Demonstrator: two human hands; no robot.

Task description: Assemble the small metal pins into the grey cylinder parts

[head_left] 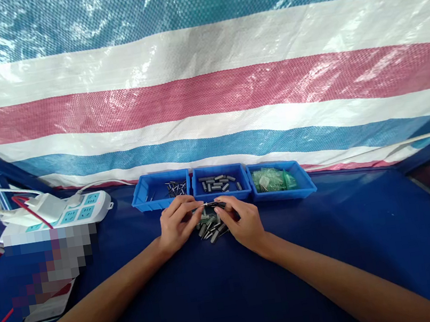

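My left hand (178, 223) and my right hand (245, 226) meet above the table, just in front of the blue bins. Between their fingertips is a thin dark rod-shaped part (214, 204) with a light, shiny section near the left fingers. Both hands pinch it, one at each end; its exact kind is too small to make out. Below it lies a loose pile of small grey and dark metal pieces (211, 230), some stubby cylinders and some slim with pointed ends. My fingers partly cover this pile.
Behind my hands stand three blue bins: the left bin (147, 205) with slim dark pieces, the middle bin (244, 194) with grey cylinders, the right bin (284, 194) with green plastic packets. At left lie a power strip (102, 202) with cables and a partly blurred flat device (47, 312). Striped sheeting hangs behind.
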